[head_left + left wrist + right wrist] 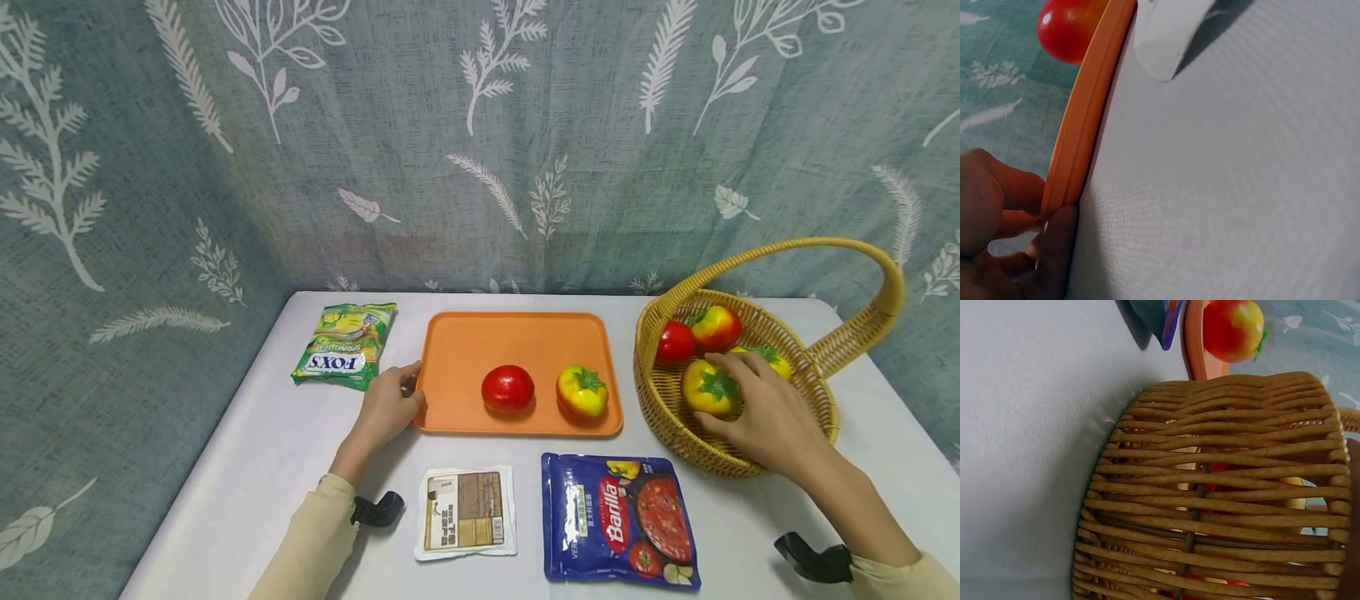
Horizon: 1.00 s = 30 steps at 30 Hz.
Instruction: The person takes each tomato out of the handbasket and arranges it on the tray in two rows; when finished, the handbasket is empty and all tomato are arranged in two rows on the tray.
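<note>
My left hand [384, 408] pinches the left rim of an orange tray [457, 367]; in the left wrist view the thumb and fingers [1022, 187] lie on either side of that rim. On the tray sit a red fruit [507, 388] and a yellow-red fruit with a green leafy top [582, 392]. At the right, my right hand [772, 412] reaches into a wicker basket [675, 429] and holds a yellow fruit with a green leafy top [708, 388] between thumb and fingers. The right wrist view shows mostly the basket's woven side, which hides the grip.
More fruits [717, 327] lie in the basket, whose tall handle [795, 243] arches over it. A green candy bag [348, 343] lies behind my left hand. In front of the tray are a white packet [466, 512] and a blue sauce pouch [619, 521]. A patterned curtain [420, 208] stands behind.
</note>
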{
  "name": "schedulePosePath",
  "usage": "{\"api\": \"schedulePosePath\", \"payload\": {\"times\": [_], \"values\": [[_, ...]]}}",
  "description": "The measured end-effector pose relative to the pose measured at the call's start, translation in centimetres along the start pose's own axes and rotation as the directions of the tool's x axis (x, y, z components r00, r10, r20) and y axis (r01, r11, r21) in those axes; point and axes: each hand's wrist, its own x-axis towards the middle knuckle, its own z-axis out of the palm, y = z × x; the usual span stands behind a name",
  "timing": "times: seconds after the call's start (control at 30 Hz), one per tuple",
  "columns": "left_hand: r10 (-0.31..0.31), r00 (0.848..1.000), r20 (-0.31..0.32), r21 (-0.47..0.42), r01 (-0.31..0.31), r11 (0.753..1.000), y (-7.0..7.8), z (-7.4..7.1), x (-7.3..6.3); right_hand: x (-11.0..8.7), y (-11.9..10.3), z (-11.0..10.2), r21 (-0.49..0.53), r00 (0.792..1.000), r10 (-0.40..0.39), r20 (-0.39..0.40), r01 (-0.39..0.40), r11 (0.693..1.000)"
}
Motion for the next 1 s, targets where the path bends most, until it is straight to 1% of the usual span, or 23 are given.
{"api": "schedulePosePath", "payload": {"times": [0.33, 0.53, 0.6, 0.77, 1.0], "values": [[-0.009, 1.0, 0.0, -0.005, 0.009, 1.0, -0.1, 0.0, -0.1, -0.5, -0.5, -0.4, 0.007, 0.999, -0.036, -0.027, 0.036, 0.999], [0.011, 1.0, -0.003, 0.003, -0.011, 1.0, 0.0, -0.1, 0.0, -0.8, -0.9, -0.7, 0.008, 0.997, -0.051, -0.066, 0.051, 0.999], [0.014, 1.0, -0.002, 0.005, -0.014, 1.0, -0.1, -0.1, 0.1, -0.9, -1.2, -0.8, 0.006, 0.995, -0.055, -0.08, 0.055, 0.998], [-0.003, 1.0, 0.007, 0.0, 0.003, 1.0, -0.2, -0.1, 0.1, -0.8, -2.0, -1.2, 0.009, 0.99, -0.081, -0.114, 0.083, 0.997], [0.007, 1.0, 0.003, 0.006, -0.007, 1.0, -0.1, -0.1, 0.0, -0.9, -3.3, -1.7, 0.013, 0.99, -0.088, -0.114, 0.09, 0.996]]}}
